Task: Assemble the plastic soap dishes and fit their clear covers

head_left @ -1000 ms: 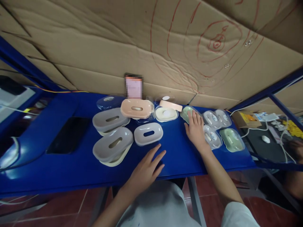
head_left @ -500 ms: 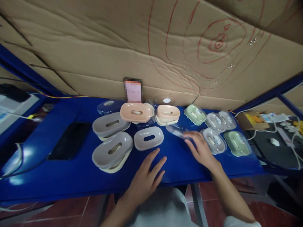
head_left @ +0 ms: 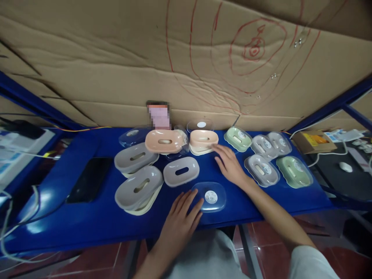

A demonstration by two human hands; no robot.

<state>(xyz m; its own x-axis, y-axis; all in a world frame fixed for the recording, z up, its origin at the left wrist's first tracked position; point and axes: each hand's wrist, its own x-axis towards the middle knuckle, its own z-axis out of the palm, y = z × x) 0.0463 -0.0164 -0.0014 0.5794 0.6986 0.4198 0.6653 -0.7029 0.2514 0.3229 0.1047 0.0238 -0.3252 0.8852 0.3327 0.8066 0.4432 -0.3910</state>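
A clear lid with a round white sticker (head_left: 211, 197) lies on the table in front of me. My left hand (head_left: 183, 213) is open, its spread fingertips at the lid's left edge. My right hand (head_left: 230, 164) is also open, reaching to the right side of a peach soap dish (head_left: 204, 138) that sits on a cream base; whether the fingertips touch it I cannot tell. A single grey soap dish (head_left: 180, 171) lies left of the lid. Beyond it, another peach soap dish (head_left: 163, 142) rests partly over clear lids.
Two grey soap dishes (head_left: 138, 187) on cream bases stand at the left, beside a black tablet (head_left: 89, 179). Several lidded green and grey dishes (head_left: 262, 170) sit at the right. A phone (head_left: 159, 116) leans on the cardboard wall (head_left: 116, 77) behind the blue table (head_left: 58, 217).
My right hand has let go of the clear lid, which now lies flat nearer me, and has moved forward and left to the peach dish. My left hand has come to the lid's edge.
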